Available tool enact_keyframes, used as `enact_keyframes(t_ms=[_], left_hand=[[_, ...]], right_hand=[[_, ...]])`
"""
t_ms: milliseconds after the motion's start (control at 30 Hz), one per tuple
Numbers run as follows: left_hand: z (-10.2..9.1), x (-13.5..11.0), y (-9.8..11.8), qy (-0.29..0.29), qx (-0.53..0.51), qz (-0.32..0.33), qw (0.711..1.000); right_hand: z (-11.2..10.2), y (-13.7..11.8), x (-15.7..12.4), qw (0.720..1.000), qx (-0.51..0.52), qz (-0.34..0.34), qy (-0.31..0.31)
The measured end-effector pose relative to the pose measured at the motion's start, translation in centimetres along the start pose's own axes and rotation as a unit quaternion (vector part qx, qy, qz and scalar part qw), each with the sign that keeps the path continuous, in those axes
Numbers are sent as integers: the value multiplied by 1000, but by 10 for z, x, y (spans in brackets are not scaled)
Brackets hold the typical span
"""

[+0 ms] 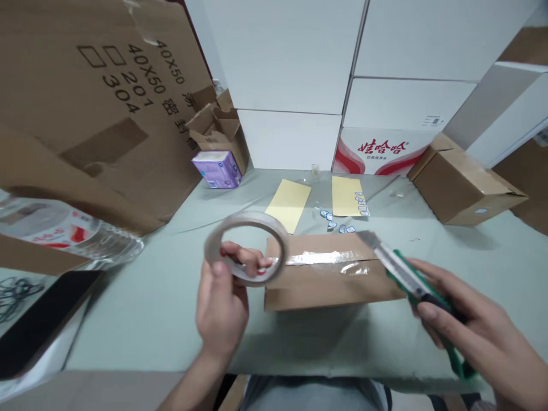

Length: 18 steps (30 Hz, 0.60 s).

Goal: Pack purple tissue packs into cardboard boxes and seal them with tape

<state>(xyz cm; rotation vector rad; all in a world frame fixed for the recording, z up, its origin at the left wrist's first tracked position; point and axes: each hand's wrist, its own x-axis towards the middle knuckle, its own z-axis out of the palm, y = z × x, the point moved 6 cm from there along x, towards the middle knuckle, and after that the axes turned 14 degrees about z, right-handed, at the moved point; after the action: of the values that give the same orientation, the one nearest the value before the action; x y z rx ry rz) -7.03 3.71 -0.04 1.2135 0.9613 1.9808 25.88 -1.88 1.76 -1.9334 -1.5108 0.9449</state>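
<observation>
Across the pale green table (141, 322), I see my left hand (220, 302) curled through a roll of clear tape (246, 216), my right hand (466, 328) closed on a green utility knife (411, 282), its blade angled leftward over a taped cardboard box (325, 291) lying lengthwise between them, nearer the knife.

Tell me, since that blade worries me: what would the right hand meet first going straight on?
The right hand leads with its green utility knife; the first thing looks like the far top edge of the taped cardboard box, though depth is unclear.

The left hand (220, 305) stands upright, fingers (246, 260) curled; the right hand (473, 325) angles inward, closed.
</observation>
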Motion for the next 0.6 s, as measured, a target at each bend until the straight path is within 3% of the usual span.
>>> enact_keyframes(t_ms=[67,200,300,400,500,600], left_hand=[[-24,19,-15,24,89,-50,994],[-64,51,-62,-36,234,-172,956],[-84,56,-100,-87,312,-229,918],[-90,53,-121,-136,389,-233,881],[-83,54,-111,-161,457,-165,859],[-60,51,-71,-191,484,-85,850]], right_hand=[[-14,22,29,996,31,35,70],[-19,68,99,979,-14,69,192],[-5,97,134,974,-70,79,200],[9,117,145,970,-116,86,194],[13,122,143,967,-131,73,204],[12,115,136,968,-110,41,220]])
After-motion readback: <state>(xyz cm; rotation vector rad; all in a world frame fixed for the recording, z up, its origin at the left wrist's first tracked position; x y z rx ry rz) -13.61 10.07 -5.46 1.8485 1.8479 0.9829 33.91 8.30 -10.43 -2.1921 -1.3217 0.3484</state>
